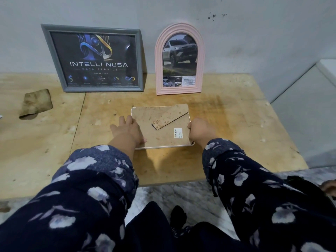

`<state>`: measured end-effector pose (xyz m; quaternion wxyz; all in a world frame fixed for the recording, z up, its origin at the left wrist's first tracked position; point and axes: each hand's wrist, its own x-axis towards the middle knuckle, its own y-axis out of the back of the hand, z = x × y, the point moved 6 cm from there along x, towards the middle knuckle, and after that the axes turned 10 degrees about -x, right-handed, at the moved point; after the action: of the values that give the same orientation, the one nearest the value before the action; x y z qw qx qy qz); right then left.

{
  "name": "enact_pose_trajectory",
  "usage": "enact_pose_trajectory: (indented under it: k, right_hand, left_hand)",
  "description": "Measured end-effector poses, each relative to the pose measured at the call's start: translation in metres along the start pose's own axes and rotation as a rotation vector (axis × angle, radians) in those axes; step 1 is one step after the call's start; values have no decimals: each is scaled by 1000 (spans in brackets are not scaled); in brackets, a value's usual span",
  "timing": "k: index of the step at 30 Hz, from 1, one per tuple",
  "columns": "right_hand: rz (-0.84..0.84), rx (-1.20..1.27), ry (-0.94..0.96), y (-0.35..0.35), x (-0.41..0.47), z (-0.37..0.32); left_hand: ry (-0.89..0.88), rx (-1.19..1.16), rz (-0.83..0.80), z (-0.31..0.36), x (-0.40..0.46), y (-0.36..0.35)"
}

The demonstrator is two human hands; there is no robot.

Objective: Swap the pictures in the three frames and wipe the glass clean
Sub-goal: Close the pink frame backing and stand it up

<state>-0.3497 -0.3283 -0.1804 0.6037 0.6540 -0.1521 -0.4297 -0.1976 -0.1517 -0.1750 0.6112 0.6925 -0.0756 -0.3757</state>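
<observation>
Both hands [127, 130] seemingly grip the face-down frame [161, 132]; backing board [145, 117] seated inside.

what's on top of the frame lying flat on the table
The face-down frame shows its brown backing board with a fold-out stand and barcode sticker. The left hand and right hand hold its sides. Glass and picture are hidden underneath.

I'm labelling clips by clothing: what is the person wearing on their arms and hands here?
Both arms are covered by long, loose sleeves of dark navy fabric printed with pale lavender-white flowers and thin leaf strokes. The cuffs end at the wrists. The left hand and right hand are bare: no gloves, and no rings, watch or bracelets show.
</observation>
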Motion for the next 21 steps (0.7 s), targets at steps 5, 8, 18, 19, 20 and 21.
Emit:
enact_pose_trajectory:
  k: [5,8,18,19,20,21]
  right_hand:
    - [36,-13,138,6,0,-11]
    - [-4,-63,155,8,2,-14]
    - [4,-256,267,15,9,-12]
    - [-4,-264,273,14,9,-13]
    - [-9,-271,278,13,10,-13]
    - [-9,-281,284,13,12,-14]
  left_hand:
    - [-99,42,-54,3,7,5]
    - [-106,71,-67,4,8,11]
    - [-153,94,-63,2,22,31]
    - [-167,87,-53,3,25,32]
    - [-177,86,-46,6,27,33]
    - [-180,92,-45,10,29,33]
